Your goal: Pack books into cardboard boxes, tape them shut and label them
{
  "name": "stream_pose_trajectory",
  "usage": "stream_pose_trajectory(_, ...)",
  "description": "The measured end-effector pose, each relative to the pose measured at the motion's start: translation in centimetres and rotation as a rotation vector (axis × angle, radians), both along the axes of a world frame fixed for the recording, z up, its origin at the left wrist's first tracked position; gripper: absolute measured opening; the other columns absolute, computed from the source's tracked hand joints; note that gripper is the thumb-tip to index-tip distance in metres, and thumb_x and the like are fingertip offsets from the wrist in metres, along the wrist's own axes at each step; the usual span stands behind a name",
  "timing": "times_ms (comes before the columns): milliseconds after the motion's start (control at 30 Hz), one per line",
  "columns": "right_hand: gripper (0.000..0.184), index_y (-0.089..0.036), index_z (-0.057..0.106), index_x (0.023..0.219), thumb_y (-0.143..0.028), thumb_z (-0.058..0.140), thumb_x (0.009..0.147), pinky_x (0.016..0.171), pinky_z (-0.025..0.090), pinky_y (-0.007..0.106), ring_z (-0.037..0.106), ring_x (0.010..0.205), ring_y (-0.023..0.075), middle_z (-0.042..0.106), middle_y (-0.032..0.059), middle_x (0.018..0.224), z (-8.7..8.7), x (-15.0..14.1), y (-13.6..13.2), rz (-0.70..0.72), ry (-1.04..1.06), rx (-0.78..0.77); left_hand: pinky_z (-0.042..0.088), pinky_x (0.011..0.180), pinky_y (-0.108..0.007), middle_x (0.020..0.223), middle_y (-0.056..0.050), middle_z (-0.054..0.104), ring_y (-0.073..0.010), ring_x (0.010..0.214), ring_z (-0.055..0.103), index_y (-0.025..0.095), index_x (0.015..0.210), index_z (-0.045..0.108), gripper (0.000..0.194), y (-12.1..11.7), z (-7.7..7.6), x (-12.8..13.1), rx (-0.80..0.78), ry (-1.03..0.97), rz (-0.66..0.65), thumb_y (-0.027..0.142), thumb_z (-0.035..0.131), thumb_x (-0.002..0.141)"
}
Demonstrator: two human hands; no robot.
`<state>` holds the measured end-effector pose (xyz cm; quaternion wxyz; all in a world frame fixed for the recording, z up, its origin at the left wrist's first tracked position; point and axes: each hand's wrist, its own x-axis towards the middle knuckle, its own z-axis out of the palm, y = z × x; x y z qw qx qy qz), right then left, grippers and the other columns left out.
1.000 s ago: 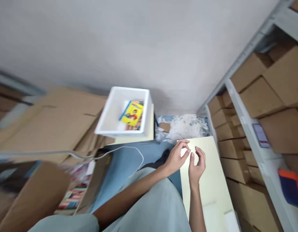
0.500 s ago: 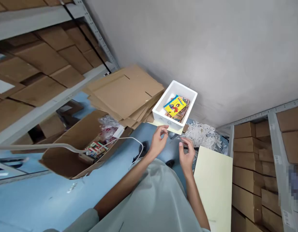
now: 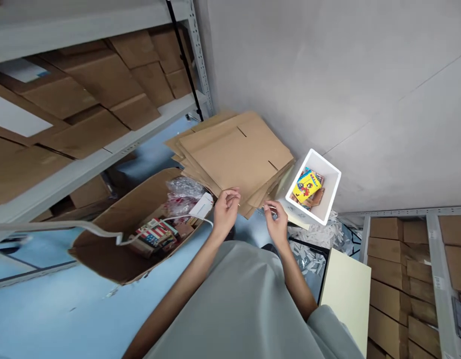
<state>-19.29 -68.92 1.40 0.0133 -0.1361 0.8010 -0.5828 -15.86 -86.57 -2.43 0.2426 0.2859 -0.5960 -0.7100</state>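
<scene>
My left hand (image 3: 226, 212) is in front of the near edge of a stack of flat cardboard sheets (image 3: 234, 149), its fingers curled into a pinch. Level with it, my right hand (image 3: 276, 222) has thumb and forefinger pressed together near the stack's right corner. Something thin and pale shows at the fingertips of both hands, too small to name. Just beyond my right hand stands a white bin (image 3: 313, 212). Inside it lies a yellow and blue picture booklet (image 3: 307, 185) on top of other printed pieces.
To the left, an open carton (image 3: 103, 244) holds printed boxes and clear plastic wrap (image 3: 183, 189). A pale cable (image 3: 84, 225) crosses it. White paper strips (image 3: 330, 234) lie beside a cream board (image 3: 345, 294). Shelves of brown boxes (image 3: 387, 274) stand on both sides.
My view has turned left, so the bin and cardboard sit farther right. My hands are now before the cardboard stack instead of the bin, both still pinched.
</scene>
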Motion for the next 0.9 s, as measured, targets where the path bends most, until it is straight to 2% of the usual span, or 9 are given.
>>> stream_pose_trajectory(100,0.031,-0.023,0.080,0.112,-0.049,0.065,0.106,0.093,0.065,0.036,0.077,0.103,0.0225,0.081,0.0089,0.112,-0.9,-0.5,-2.9,-0.020,-0.015,0.041,0.062,0.103,-0.042,0.118,-0.011,0.079,-0.0233,0.109,0.076,0.023,0.093,0.062,0.014,-3.8,-1.4,-0.3,0.004,-0.016,0.032,0.032,0.069,0.084)
stream_pose_trajectory(167,0.029,-0.024,0.080,0.110,-0.048,0.065,0.106,0.092,0.065,0.034,0.078,0.101,0.0220,0.081,0.0083,0.110,-1.5,-1.1,-3.8,0.002,-0.020,0.073,0.060,0.108,-0.042,0.115,-0.009,0.079,-0.0230,0.112,0.076,0.023,0.094,0.063,0.013,-5.1,-2.3,-0.7,0.003,-0.008,0.071,0.031,0.069,0.085)
stream_pose_trajectory(267,0.027,-0.024,0.081,0.109,-0.045,0.066,0.105,0.092,0.065,0.033,0.079,0.099,0.0209,0.082,0.0077,0.109,-1.9,-2.4,-4.2,0.025,-0.017,0.099,0.058,0.113,-0.043,0.116,-0.008,0.078,-0.0225,0.118,0.075,0.023,0.096,0.063,0.013,-5.4,-3.0,-1.6,0.048,0.017,0.087,0.032,0.068,0.087)
stream_pose_trajectory(333,0.026,-0.023,0.081,0.109,-0.044,0.065,0.105,0.092,0.065,0.033,0.079,0.098,0.0207,0.082,0.0075,0.109,-1.9,-3.2,-3.9,-0.002,-0.005,0.102,0.059,0.112,-0.044,0.117,-0.008,0.078,-0.0232,0.120,0.076,0.024,0.095,0.061,0.014,-4.8,-2.7,-2.3,0.091,0.027,0.033,0.034,0.069,0.088)
stream_pose_trajectory(500,0.027,-0.024,0.082,0.110,-0.045,0.066,0.105,0.094,0.066,0.035,0.080,0.101,0.0222,0.083,0.0075,0.109,-1.3,-4.6,-1.8,-0.149,0.010,0.109,0.062,0.109,-0.046,0.118,-0.010,0.080,-0.0265,0.121,0.077,0.024,0.088,0.059,0.023,-1.3,-0.8,-4.4,0.111,0.053,-0.213,0.041,0.073,0.089)
stream_pose_trajectory(700,0.027,-0.023,0.082,0.110,-0.045,0.066,0.105,0.093,0.066,0.037,0.080,0.104,0.0245,0.085,0.0086,0.113,-1.0,-5.6,3.3,-0.372,0.018,0.086,0.060,0.113,-0.046,0.122,-0.012,0.080,-0.0277,0.124,0.077,0.024,0.101,0.066,0.031,4.9,1.6,-8.4,0.082,0.085,-0.535,0.053,0.074,0.094)
stream_pose_trajectory(800,0.028,-0.023,0.082,0.108,-0.045,0.065,0.105,0.093,0.066,0.038,0.080,0.106,0.0259,0.085,0.0093,0.113,-1.7,-6.2,6.4,-0.491,0.023,0.063,0.061,0.114,-0.048,0.124,-0.014,0.080,-0.0298,0.126,0.076,0.024,0.105,0.067,0.037,8.5,1.5,-10.2,0.086,0.075,-0.660,0.058,0.074,0.094)
stream_pose_trajectory(900,0.030,-0.022,0.081,0.107,-0.046,0.064,0.105,0.094,0.066,0.039,0.081,0.104,0.0265,0.085,0.0102,0.111,-3.4,-7.6,9.7,-0.603,0.012,0.020,0.061,0.114,-0.050,0.126,-0.014,0.080,-0.0312,0.126,0.076,0.023,0.112,0.070,0.040,12.1,0.1,-12.2,0.041,0.047,-0.757,0.059,0.073,0.094)
